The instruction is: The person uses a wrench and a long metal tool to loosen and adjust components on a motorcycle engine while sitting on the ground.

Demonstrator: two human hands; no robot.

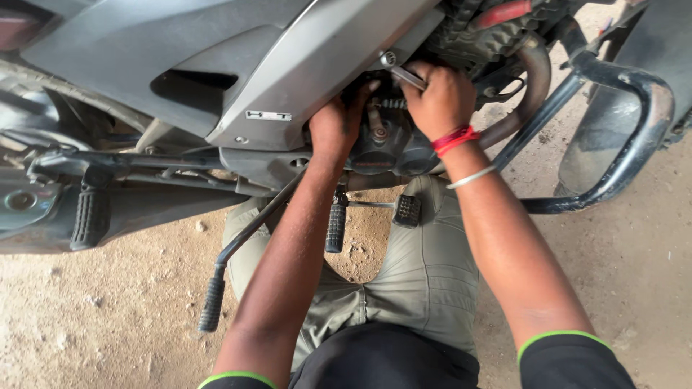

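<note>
Knees [404, 288] under footpeg [336, 227] (engine [386, 148] beyond)

A single head-worn camera looks steeply down from close above, facing the motorcycle's engine [382, 144] side and the dirt floor [108, 317].

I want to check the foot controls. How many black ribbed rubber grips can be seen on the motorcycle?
3: rear footrest at left; kick lever tip low on the ground side; front footrest under the left hand. Others may be hidden behind the arms.
</note>
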